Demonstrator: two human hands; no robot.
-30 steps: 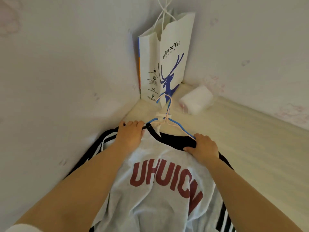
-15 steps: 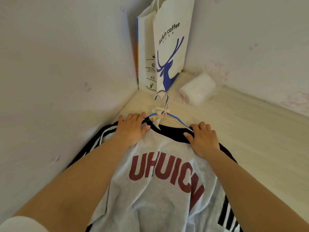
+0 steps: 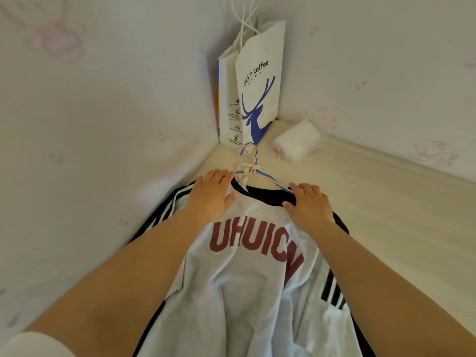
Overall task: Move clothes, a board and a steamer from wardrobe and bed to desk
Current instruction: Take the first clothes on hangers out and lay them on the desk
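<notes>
From the head camera, a pale grey shirt (image 3: 247, 279) with dark red letters across its chest, a black collar and black-and-white striped sleeves lies flat on a cream desk (image 3: 386, 215) that runs into a corner between two light walls. The shirt reaches from the bottom edge of the view up toward that corner, its left sleeve lying along the left wall. The left hand (image 3: 210, 199) lies palm down on the shirt's left shoulder, fingers nearly straight and together, pressing the cloth and gripping nothing. The right hand (image 3: 310, 206) rests on the right shoulder beside the collar, fingers spread and only slightly bent, the thumb touching the black collar; it also closes round nothing. Thin hangers (image 3: 253, 168), one blue and one pink, stick out of the neck opening, their hooks pointing to the corner and lying on the desk between the two hands. In the corner stands an upright white paper bag (image 3: 257, 99) with a blue deer print, and just to its right a white roll in clear wrap (image 3: 296, 144) lies against the wall.
</notes>
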